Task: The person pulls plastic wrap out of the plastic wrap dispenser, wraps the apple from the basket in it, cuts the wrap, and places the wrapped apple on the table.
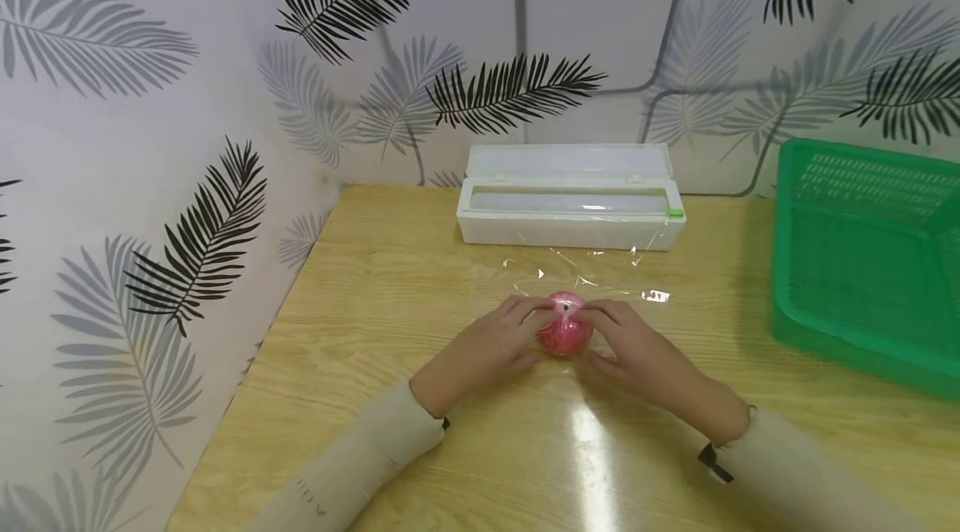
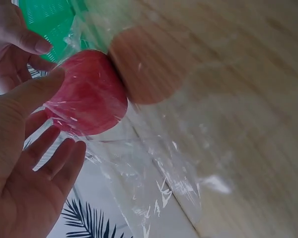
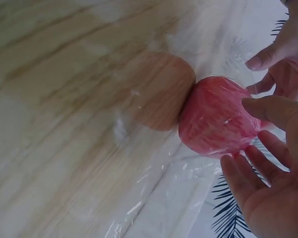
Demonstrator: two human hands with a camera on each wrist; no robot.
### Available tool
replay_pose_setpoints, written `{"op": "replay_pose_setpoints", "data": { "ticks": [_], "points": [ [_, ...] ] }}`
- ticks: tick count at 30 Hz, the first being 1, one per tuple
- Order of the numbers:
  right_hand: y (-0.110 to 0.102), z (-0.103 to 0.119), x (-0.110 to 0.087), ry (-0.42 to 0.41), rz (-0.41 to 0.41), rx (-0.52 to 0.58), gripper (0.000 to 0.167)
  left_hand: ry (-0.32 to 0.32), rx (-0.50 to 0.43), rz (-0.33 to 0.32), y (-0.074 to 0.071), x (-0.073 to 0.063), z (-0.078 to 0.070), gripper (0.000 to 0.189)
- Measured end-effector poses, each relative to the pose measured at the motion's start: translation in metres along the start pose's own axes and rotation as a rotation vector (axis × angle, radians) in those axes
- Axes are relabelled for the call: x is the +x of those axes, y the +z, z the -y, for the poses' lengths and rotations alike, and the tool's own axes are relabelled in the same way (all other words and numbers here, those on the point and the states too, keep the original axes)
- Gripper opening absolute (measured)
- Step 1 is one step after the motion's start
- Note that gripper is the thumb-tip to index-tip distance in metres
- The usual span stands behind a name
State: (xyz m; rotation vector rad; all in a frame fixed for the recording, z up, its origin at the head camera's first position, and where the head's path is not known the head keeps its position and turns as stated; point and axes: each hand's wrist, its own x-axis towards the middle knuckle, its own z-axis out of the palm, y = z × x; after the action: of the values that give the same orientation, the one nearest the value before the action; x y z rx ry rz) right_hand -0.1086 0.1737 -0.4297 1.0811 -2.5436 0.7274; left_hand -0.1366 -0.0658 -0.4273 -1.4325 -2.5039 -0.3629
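Observation:
A red apple [image 1: 566, 338], its dark-centred end upward, stands on the wooden table with clear cling film [image 2: 161, 186] drawn over its skin. Wrinkles in the film run together at the fingertips. From the left, my left hand [image 1: 491, 346] holds the film at the apple's top, its thumb lying over the fruit and the other fingers spread along the far side. Opposite it, my right hand [image 1: 641, 353] does likewise, thumb and fingertips at the film over the apple [image 3: 218, 116]. More film lies flat between the apple and the white dispenser box.
The white cling film box [image 1: 566, 232] stands at the back against the wall, lid raised, roll inside and a green piece [image 1: 676, 213] at its right end. A green plastic basket [image 1: 840, 340] sits on the right. Leaf-patterned covering [image 1: 225, 115] lines the walls.

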Motion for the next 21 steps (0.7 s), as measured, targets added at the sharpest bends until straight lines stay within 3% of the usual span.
{"op": "replay_pose_setpoints", "data": {
  "ticks": [13, 21],
  "points": [
    [0.010, -0.007, 0.010, 0.080, -0.011, 0.010, 0.062, -0.156, -0.096, 0.002, 0.015, 0.019, 0.003, 0.062],
    [0.013, -0.009, 0.019, 0.145, 0.016, -0.016, 0.070, -0.208, -0.102, 0.025, 0.020, 0.027, 0.006, 0.066]
  ]
}}
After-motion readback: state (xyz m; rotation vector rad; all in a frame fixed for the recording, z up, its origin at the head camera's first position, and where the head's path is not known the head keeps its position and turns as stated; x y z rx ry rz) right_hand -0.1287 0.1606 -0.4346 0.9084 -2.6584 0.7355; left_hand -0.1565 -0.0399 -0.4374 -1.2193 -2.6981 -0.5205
